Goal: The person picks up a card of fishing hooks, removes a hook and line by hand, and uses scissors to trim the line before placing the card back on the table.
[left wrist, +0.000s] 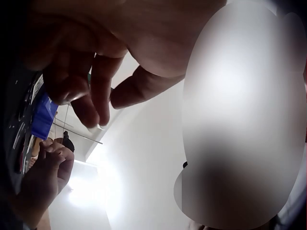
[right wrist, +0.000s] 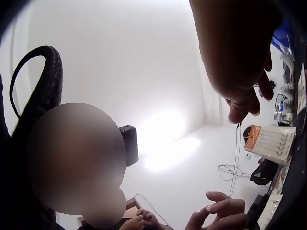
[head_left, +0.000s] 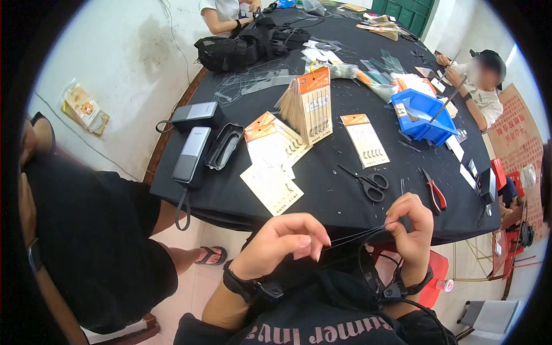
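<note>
Thin dark line [head_left: 359, 234] runs in two strands between the hands, above the lap at the table's near edge. My left hand [head_left: 282, 241] has its fingers curled at the line's left end, thumb near the fingertips. My right hand [head_left: 413, 221] pinches the other end between thumb and index finger. In the right wrist view a small dark piece [right wrist: 239, 126] shows at the right fingertips [right wrist: 245, 112], with the strands [right wrist: 235, 163] running down to the left hand [right wrist: 223, 213]. Whether a hook is tied there is too small to tell.
On the black table lie scissors [head_left: 368, 183], red-handled pliers [head_left: 434, 192], cards of hooks [head_left: 365, 141], an upright card stack [head_left: 315, 106], a blue tray [head_left: 422, 118], an open black case [head_left: 224, 146] and power banks [head_left: 192, 154]. People sit or stand at the left, far side and right.
</note>
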Motion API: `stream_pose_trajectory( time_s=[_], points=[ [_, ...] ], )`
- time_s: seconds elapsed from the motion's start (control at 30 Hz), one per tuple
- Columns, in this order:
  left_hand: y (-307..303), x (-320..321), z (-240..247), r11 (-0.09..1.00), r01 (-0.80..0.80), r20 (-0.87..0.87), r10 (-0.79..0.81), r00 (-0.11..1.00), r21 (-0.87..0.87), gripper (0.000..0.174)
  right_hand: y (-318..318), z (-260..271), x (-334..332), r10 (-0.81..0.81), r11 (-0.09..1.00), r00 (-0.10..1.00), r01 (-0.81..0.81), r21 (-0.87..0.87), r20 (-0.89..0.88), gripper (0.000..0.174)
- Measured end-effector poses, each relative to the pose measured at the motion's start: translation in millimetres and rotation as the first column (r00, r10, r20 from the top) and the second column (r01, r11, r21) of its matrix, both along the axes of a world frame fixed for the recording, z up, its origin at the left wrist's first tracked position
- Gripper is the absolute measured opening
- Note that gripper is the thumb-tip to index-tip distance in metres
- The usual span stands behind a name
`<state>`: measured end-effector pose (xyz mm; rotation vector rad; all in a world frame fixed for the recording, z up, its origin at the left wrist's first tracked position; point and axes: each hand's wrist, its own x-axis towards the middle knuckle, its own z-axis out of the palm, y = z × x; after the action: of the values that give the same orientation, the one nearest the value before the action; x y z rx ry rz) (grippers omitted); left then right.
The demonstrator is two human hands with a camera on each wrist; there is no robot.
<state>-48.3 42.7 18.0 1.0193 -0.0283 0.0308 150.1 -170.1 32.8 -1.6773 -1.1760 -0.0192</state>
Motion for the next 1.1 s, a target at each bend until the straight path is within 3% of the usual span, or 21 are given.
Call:
stream_pose_trajectory(
  time_s=[0.03,0.07,0.1,0.13,0.17,0.27,0.37,0.4,0.43,0.53,0.63,0.73,0.77,0.87,0.9,1.1],
  points=[
    [0,1,5,0.999,0.043,0.002,-0.043,0.999,0.033,0.018,2,1,-2,-0.005,1.0,1.0,0.005,-0.008,-0.005,0.03],
    [-9,0,13,0.991,-0.01,-0.038,0.015,0.999,0.132,0.018,3,1,-4,-0.009,1.0,1.0,0.009,-0.015,-0.01,0.031],
    [-9,0,21,0.903,0.008,-0.002,-0.007,1.0,0.43,0.019,4,2,-4,-0.015,1.0,1.0,0.015,-0.022,0.005,0.031],
    [-8,1,26,0.727,0.012,0.024,-0.039,0.999,0.687,0.019,4,2,-4,-0.02,0.999,1.0,0.021,-0.029,0.02,0.031],
    [-13,4,23,0.519,-0.095,0.131,-0.032,0.991,0.849,0.016,4,3,-5,-0.025,0.999,0.999,0.027,-0.036,0.035,0.031],
    [-28,5,25,0.292,-0.166,0.154,0.063,0.986,0.942,0.015,5,6,-7,-0.025,0.997,0.998,0.029,-0.07,0.058,0.025],
    [-44,6,27,0.049,-0.263,0.245,0.226,0.943,0.964,0.03,3,6,-10,-0.079,0.985,0.997,0.076,-0.152,-0.014,0.019],
    [-47,6,28,-0.027,-0.296,0.292,0.276,0.916,0.955,0.035,3,5,-11,-0.09,0.983,0.99,0.071,-0.168,-0.113,0.018],
    [-47,6,30,-0.028,-0.247,0.245,0.271,0.931,0.969,0.053,2,2,-12,-0.104,0.981,0.972,0.065,-0.184,-0.209,0.017],
    [-52,17,28,-0.058,-0.436,0.427,0.356,0.831,0.898,0.061,2,1,-17,-0.084,0.983,0.89,0.001,-0.183,-0.448,0.015],
    [-52,28,7,0.434,-0.546,0.395,0.393,0.831,0.717,0.063,6,1,-22,-0.025,0.985,0.776,-0.088,-0.147,-0.63,0.015],
    [-52,32,4,0.841,-0.395,0.16,0.361,0.919,0.37,0.06,7,0,-24,0.002,0.984,0.693,-0.128,-0.121,-0.72,0.016],
    [-53,33,9,0.723,-0.47,0.17,0.451,0.876,0.507,0.049,7,0,-24,-0.002,0.985,0.673,-0.126,-0.117,-0.74,0.016],
    [-46,43,10,0.272,-0.577,0.479,0.351,0.805,0.77,0.035,6,-1,-24,0.002,0.984,0.632,-0.141,-0.113,-0.775,0.017],
    [-49,48,8,0.235,-0.644,0.539,0.384,0.75,0.728,0.025,6,-2,-23,0.006,0.982,0.621,-0.15,-0.112,-0.784,0.017],
    [-51,52,4,0.021,-0.582,0.558,0.26,0.788,0.813,0.016,8,4,-25,-0.057,0.967,0.563,-0.174,-0.186,-0.824,0.016]
  ],
)
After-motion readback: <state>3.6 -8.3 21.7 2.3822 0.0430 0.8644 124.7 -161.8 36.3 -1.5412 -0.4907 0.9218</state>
